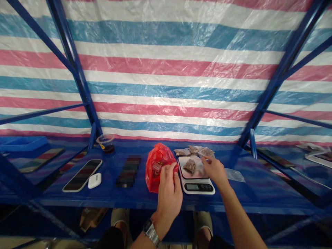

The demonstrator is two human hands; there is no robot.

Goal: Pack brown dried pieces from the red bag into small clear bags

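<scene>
A red plastic bag (155,162) stands on the blue shelf (116,199), with my left hand (169,193) closed on its right side. Just right of it sits a white kitchen scale (198,186) with a small clear bag of brown bits (190,166) on its plate. My right hand (214,170) hovers over the scale's far right corner, its fingers pinched on the edge of that clear bag. Several filled small bags (193,151) lie behind the scale.
A phone (83,174) and a white earbud case (94,180) lie at left, a dark blurred slab (129,170) beside them. A plastic cup with dark liquid (105,143) stands by a blue post. An empty clear bag (234,175) lies right of the scale.
</scene>
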